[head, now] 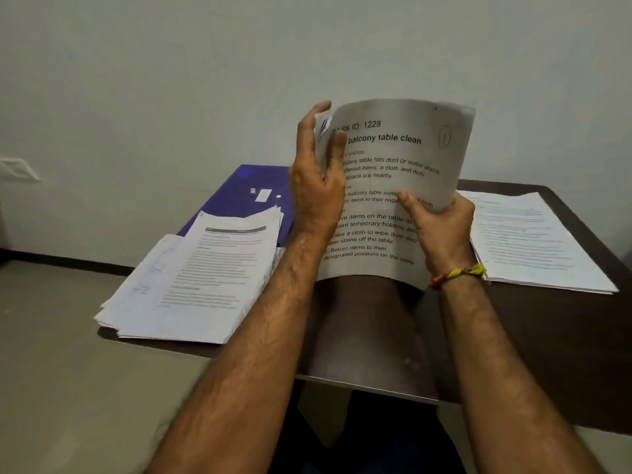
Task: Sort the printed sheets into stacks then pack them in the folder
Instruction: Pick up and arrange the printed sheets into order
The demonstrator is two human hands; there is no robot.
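Both hands hold a bowed bundle of printed sheets (393,186) upright above the dark table (547,336). Left hand (316,186) clasps the left edge, fingers curled behind, thumb on the front. Right hand (441,227) pinches the right side, thumb on the print. 2 stacks lie flat: left stack (205,275) overlapping the purple folder (239,189), right stack (526,237) apart.
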